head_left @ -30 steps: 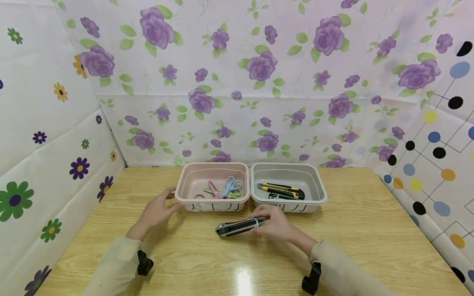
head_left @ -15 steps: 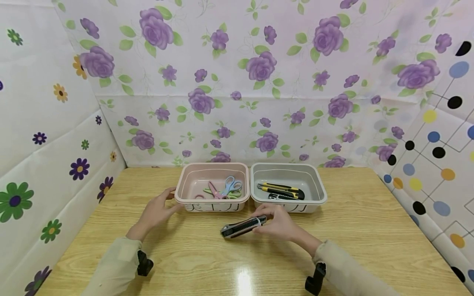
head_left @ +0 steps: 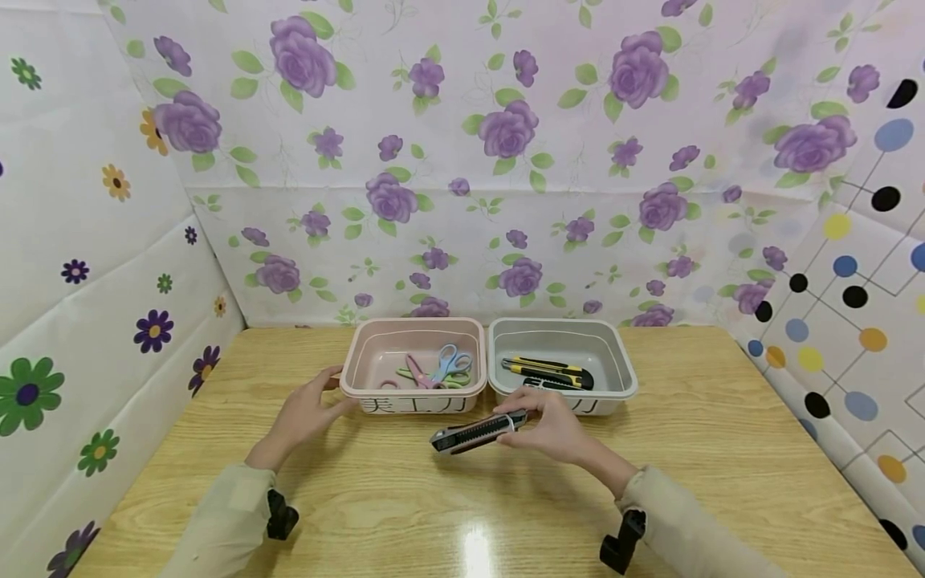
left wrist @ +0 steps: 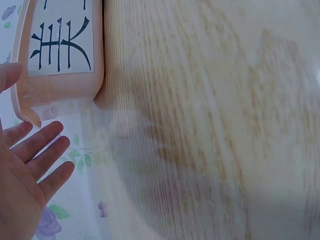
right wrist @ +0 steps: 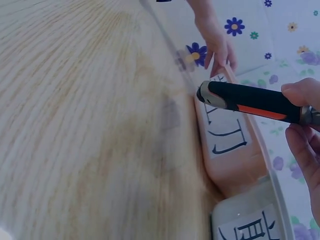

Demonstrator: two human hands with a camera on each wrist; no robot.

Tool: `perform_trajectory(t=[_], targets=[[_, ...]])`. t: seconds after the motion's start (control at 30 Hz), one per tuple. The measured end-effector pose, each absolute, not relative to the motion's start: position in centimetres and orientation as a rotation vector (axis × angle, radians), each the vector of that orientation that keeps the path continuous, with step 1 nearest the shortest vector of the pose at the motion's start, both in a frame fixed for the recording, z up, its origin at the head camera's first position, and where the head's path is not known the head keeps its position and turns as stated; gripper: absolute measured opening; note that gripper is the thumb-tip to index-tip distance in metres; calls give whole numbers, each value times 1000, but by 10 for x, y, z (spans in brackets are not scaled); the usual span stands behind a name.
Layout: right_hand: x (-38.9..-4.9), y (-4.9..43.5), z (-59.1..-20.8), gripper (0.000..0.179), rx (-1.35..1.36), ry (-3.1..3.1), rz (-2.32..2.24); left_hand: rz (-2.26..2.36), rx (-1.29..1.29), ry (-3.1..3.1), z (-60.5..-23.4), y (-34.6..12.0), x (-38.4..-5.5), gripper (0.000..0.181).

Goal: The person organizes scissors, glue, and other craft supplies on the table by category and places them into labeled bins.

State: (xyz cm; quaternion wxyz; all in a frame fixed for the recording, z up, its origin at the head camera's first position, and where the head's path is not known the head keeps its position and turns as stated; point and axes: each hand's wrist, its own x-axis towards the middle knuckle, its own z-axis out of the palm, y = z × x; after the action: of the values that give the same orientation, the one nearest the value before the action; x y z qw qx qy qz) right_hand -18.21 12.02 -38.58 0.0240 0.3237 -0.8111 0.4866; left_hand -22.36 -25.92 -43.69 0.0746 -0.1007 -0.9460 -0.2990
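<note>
My right hand (head_left: 552,425) pinches a utility knife (head_left: 477,433) by one end, just in front of the two bins. In the right wrist view the utility knife (right wrist: 255,101) shows a black and orange grip with a grey tip, and thumb and fingers hold its other end. My left hand (head_left: 303,413) is at the near left corner of the pink bin (head_left: 376,393). Its fingers are spread and fairly straight in the left wrist view, close to the bin's rim (left wrist: 22,107). Pink, blue and green scissors (head_left: 441,369) lie inside that bin.
A grey bin (head_left: 621,393) stands right beside the pink one, with yellow-black and black utility knives (head_left: 552,371) in it. Both bins carry paper labels with black characters. Flowered cloth (head_left: 462,217) hangs behind the wooden table (head_left: 390,522).
My right hand has moved slightly right and up with the utility knife, whose free end has swung a little. My left hand and both bins have stayed in place.
</note>
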Motion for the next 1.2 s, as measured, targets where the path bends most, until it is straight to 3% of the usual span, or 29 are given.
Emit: perform_trajectory(t=[0.63,1.2], targets=[[-204,144,-386,30,884,-2463,1590,-898,-312,-2844,-440,-261,-224,72],[-198,149,-352,28,935,-2298,1620,-895,-305,-2851,-438,-260,-224,71]])
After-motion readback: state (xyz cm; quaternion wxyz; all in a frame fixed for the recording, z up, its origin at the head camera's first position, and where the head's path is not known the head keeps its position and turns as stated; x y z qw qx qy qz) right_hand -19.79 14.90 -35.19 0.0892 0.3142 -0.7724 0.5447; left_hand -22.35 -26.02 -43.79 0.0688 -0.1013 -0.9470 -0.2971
